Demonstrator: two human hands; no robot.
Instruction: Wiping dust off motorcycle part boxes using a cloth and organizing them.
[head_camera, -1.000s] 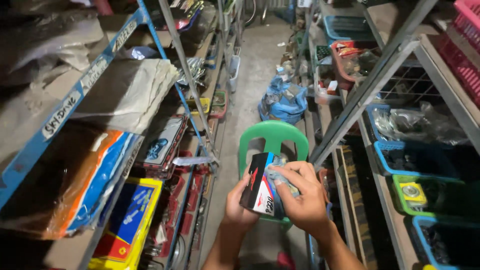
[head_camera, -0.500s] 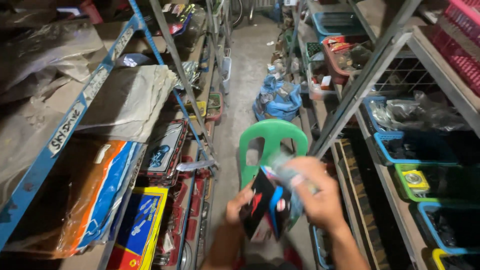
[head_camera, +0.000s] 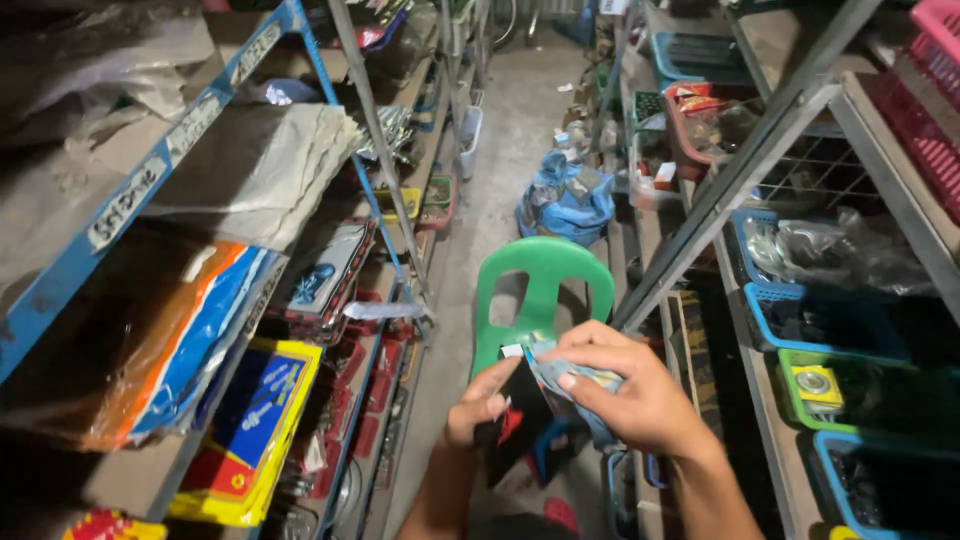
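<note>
Low in the head view, my left hand (head_camera: 478, 404) grips a small black packet with red and blue print (head_camera: 520, 428) by its left edge. My right hand (head_camera: 630, 392) covers the packet's top right and pinches a crinkled clear wrapper (head_camera: 580, 376) against it. Both hands are held together in the aisle, just in front of a green plastic chair (head_camera: 542, 290) whose back faces me.
Metal shelf racks line both sides of the narrow aisle. The left rack (head_camera: 200, 110) holds flat packets, a yellow packet (head_camera: 255, 420) and folded sheets. Blue and green baskets (head_camera: 800, 320) sit on the right rack. A blue bag (head_camera: 565, 200) lies on the concrete floor beyond the chair.
My hands have sunk lower in view with the packet. The packet has turned from face-on to edge-tilted, and my right hand has shifted over its top.
</note>
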